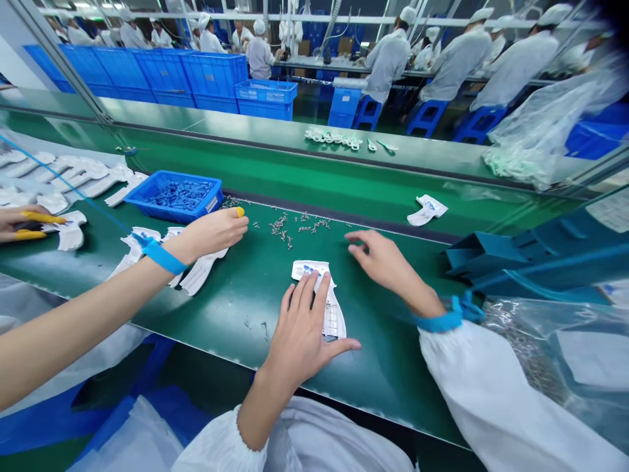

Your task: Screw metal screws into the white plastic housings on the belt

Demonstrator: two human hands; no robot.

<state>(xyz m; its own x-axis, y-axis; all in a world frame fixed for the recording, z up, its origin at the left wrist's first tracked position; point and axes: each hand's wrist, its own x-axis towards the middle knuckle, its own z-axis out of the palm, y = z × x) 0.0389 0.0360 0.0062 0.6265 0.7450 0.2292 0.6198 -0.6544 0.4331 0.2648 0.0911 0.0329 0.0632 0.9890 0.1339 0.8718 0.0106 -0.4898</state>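
Note:
My left hand (299, 334) lies over a white plastic housing half (334, 314), fingers outstretched and thumb spread to the right. Part of the housing is hidden beneath the fingers; blue bits (308, 269) show inside its upper end. To the right, my right hand (381, 259) hovers above the green work surface with its fingers loosely bent and apart. No object is visible in it. Small metal screws (280, 226) lie scattered beyond the housing, between my right hand and a co-worker's hand (216, 231) that reaches in from the left.
A blue tray (171, 213) of small blue parts stands at left, near more white housings (204, 272). Another housing (426, 210) lies on the green belt (295, 183). At right are a teal metal bracket (540, 242) and a clear bag (521, 341). Another co-worker's gloved fingertips (39, 217) show far left.

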